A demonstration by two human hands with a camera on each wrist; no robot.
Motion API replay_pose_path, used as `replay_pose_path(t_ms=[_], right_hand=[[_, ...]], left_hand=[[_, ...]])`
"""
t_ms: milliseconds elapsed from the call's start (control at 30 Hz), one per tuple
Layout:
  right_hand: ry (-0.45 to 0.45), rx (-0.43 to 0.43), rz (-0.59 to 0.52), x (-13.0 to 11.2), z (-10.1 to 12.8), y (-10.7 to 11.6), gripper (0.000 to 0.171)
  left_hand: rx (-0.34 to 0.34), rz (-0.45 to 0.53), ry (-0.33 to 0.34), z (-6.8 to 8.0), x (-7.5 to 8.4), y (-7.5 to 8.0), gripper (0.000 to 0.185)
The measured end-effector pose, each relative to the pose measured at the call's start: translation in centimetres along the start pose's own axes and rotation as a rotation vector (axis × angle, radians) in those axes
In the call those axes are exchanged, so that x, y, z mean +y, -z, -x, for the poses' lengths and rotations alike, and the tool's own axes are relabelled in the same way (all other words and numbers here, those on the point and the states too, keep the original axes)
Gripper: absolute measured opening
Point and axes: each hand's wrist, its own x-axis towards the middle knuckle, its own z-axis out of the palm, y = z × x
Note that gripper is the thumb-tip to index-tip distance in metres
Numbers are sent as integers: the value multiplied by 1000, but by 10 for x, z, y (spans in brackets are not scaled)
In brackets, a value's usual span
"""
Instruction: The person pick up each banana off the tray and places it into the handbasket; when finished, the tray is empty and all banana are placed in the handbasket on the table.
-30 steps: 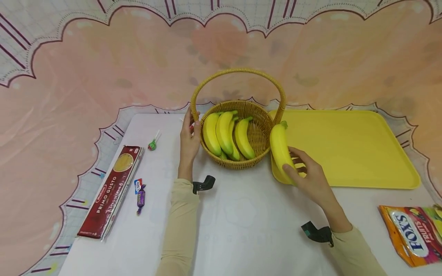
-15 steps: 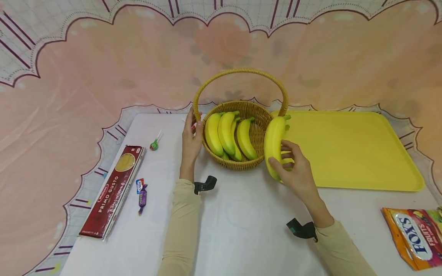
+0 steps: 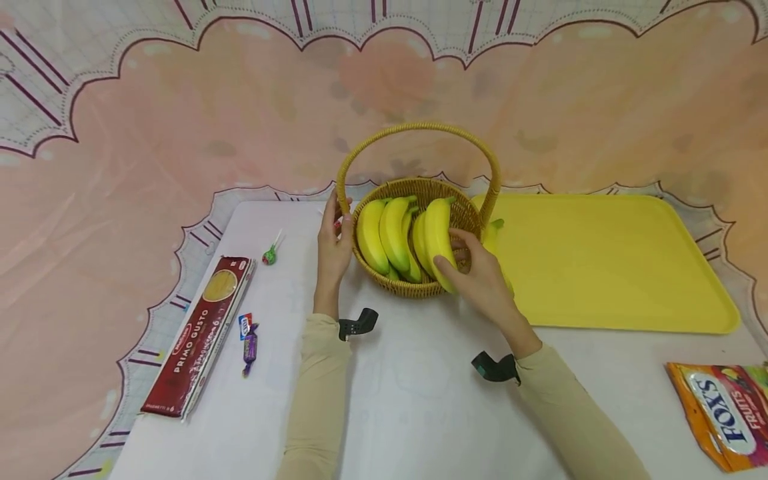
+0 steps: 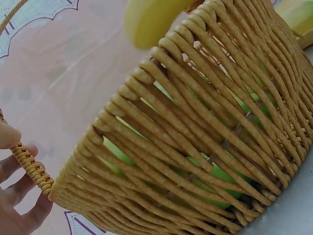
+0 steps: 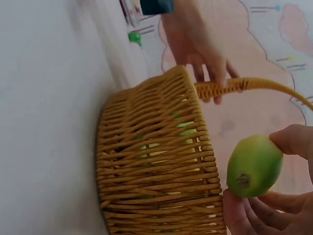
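Observation:
A woven basket (image 3: 408, 289) with a tall arched handle (image 3: 420, 127) stands at the table's back, several bananas (image 3: 372, 237) lying inside. My left hand (image 3: 333, 250) grips the handle's lower left end; the left wrist view shows the thumb and fingers round it. Over the basket's right part, my right hand (image 3: 485, 280) holds another banana (image 3: 438, 233) between thumb and fingers. Its green tip (image 5: 254, 166) shows above the rim in the right wrist view. Partly hidden behind that hand, one more banana (image 3: 493, 232) lies at the yellow tray's left edge.
The yellow tray (image 3: 618, 260) is right of the basket. A red spaghetti pack (image 3: 201, 333), a green lollipop (image 3: 270, 255) and a purple wrapped candy (image 3: 250, 348) lie at the left. An orange candy bag (image 3: 720, 413) lies at the right front.
My right hand has carried its banana left from the tray's edge to over the basket. The left hand has kept its grip on the handle.

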Motion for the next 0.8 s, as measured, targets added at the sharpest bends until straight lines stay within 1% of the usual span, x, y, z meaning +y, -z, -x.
replay_pose_path(t_ms=[100,233,300,367,533,700,800], right_hand=[[-40,-33,13,-4,-17,-4,65],[-71,-71,74,-4,-38,-12,66],[-83,-91,108,-3,-45,-17,67],[-86,-104,151,-1,-50,-21,67],[-90,-129,243,-1,-60,-31,67],[-97,-160,301,-5,-68,-38,68],[-106,-166,326,-6,-69,-39,69]], left_hand=[[-2,-2,-3,-1,-1,1,53],[-1,-2,5,-2,0,1,52],[-4,-5,15,-2,0,1,52],[-9,-9,21,-1,1,0,53],[-11,-13,12,-1,1,-1,53],[-3,-6,3,-3,1,0,52],[0,-6,0,-3,0,1,52]])
